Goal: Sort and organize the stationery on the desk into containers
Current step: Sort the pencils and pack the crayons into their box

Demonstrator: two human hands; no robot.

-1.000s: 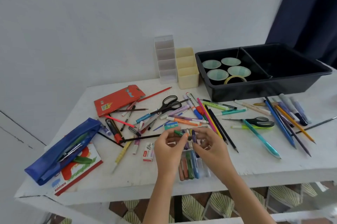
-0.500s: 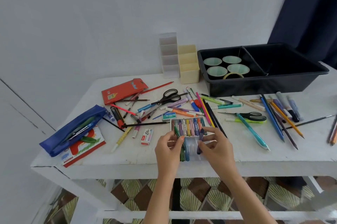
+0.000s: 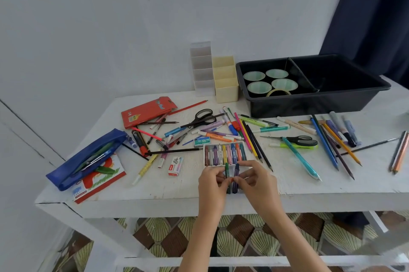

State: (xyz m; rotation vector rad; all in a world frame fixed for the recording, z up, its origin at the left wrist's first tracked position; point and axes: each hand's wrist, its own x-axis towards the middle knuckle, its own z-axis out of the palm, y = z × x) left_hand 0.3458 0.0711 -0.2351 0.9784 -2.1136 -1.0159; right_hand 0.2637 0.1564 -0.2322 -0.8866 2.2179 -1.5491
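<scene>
A clear crayon case lies open on the white desk, its far half filled with several crayons. At the near half, my left hand pinches a green crayon and my right hand pinches a dark blue crayon. Both hands sit close together over the case's near tray, which they mostly hide. Loose pens, pencils and markers are scattered across the desk.
At the back stand a clear organizer, a cream organizer and a black divided bin holding tape rolls. Two scissors, a red pencil box, a blue pencil pouch and a staples box lie around.
The crayon case went from lifted in my hands to lying open on the desk. Both hands now work crayons at its near half.
</scene>
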